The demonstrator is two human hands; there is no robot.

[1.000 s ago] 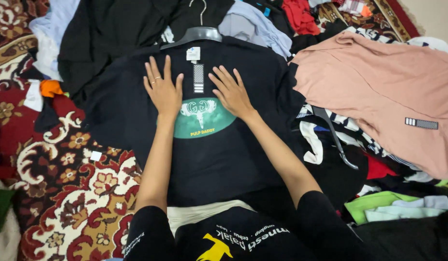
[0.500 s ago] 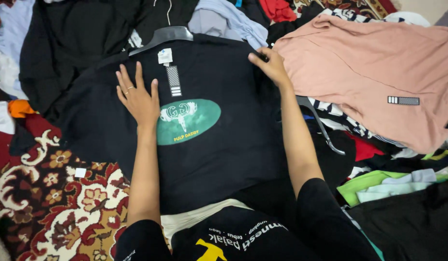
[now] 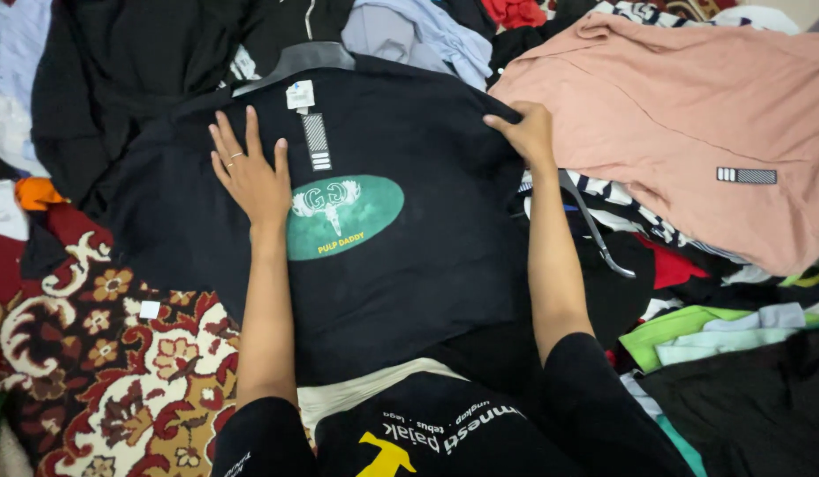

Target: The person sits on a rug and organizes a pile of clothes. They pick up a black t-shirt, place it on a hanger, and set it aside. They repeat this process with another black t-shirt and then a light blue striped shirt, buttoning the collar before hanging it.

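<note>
A black t-shirt [image 3: 427, 265] with a green oval print lies flat in front of me, on a grey hanger [image 3: 296, 62] with a white tag at the neck. My left hand [image 3: 249, 170] rests flat on its chest, fingers spread, just left of the print. My right hand [image 3: 524, 132] grips the shirt's right shoulder edge, fingers curled over the fabric.
A pink shirt [image 3: 692, 115] lies to the right, over striped, red and green clothes [image 3: 692, 327]. Black garments [image 3: 100, 79] and light blue cloth [image 3: 427, 31] are piled behind. A red patterned carpet [image 3: 100, 371] shows at the left. A loose dark hanger [image 3: 595, 230] lies by my right forearm.
My right hand left the shirt's chest, moved right and closed on the shoulder edge. My left hand stayed flat on the chest. The camera view shifted slightly.
</note>
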